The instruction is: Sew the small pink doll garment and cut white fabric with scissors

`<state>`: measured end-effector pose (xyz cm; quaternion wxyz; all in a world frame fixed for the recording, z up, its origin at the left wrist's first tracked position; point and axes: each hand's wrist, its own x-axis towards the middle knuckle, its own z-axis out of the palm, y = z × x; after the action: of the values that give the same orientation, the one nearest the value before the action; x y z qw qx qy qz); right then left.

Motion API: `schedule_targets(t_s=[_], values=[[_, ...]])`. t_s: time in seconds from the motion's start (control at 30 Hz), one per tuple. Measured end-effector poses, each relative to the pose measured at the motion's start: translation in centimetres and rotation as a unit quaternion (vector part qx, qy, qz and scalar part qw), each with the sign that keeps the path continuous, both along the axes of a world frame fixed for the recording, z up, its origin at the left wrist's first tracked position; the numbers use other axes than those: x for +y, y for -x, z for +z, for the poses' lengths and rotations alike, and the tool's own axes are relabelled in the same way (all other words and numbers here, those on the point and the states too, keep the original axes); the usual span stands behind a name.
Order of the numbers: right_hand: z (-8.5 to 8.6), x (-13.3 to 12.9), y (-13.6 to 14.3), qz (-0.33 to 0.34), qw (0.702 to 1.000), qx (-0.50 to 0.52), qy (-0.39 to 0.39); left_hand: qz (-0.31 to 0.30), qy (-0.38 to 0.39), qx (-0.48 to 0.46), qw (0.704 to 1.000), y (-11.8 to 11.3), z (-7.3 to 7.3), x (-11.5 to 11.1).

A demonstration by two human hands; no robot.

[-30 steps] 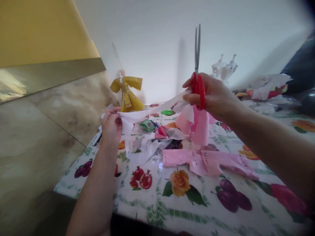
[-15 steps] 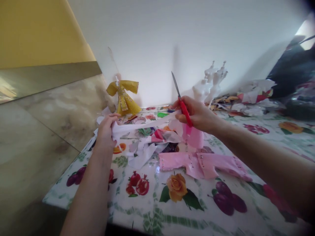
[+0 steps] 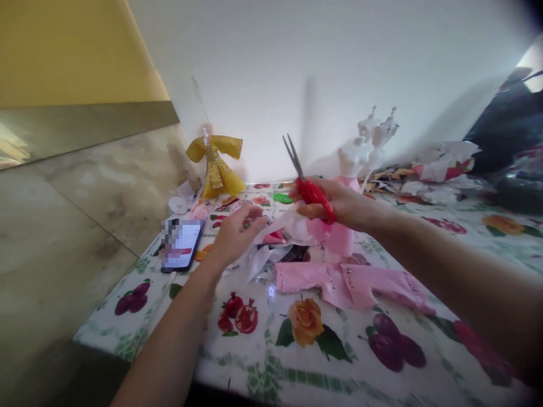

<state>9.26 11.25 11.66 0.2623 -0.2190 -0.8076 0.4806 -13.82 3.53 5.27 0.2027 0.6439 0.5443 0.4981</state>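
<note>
My right hand [image 3: 328,203] is closed around red-handled scissors [image 3: 311,195]. Their blades point up toward the wall and stand slightly apart. From under its fingers a white fabric strip [image 3: 278,223] slopes down to my left hand [image 3: 237,234]. The left fingers are curled by the strip and seem to grip it, though its end there is hidden. Below lie white fabric scraps [image 3: 265,260]. A small pink garment [image 3: 352,282] with beaded edges is spread flat in front. Pink cloth [image 3: 339,240] hangs below a white doll-sized dress form [image 3: 353,155] behind my right hand.
A yellow doll dress [image 3: 215,164] stands on a form by the wall. On the left lies a phone [image 3: 182,246] near a white round object [image 3: 177,204]. Crumpled scraps [image 3: 441,169] are heaped at the back right. The patterned tablecloth [image 3: 271,350] covers the table.
My left hand has moved right, closer to my right hand, and the strip has gone from taut to slack. The phone has come into sight. The scissor blades have parted and swung left.
</note>
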Motion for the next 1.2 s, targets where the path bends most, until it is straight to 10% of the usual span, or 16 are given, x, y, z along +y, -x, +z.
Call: schedule_targets(t_s=[0.23, 0.57, 0.83, 1.2], values=[[0.1, -0.6, 1.6, 0.050, 0.998, -0.026, -0.010, -0.177, 0.110, -0.126, 0.970, -1.6, -0.1, -0.6], [-1.5, -0.2, 0.2, -0.104, 0.991, -0.016, -0.079, -0.187, 0.210, -0.312, 0.908, -0.9, 0.2, -0.8], [-4.4, -8.0, -4.8, -0.004, 0.969, -0.033, 0.246, -0.174, 0.230, -0.322, 0.902, -1.5, 0.5, -0.5], [-4.6, -9.5, -4.9, 0.045, 0.948, -0.128, 0.287, -0.181, 0.230, -0.251, 0.923, -2.6, 1.4, -2.1]])
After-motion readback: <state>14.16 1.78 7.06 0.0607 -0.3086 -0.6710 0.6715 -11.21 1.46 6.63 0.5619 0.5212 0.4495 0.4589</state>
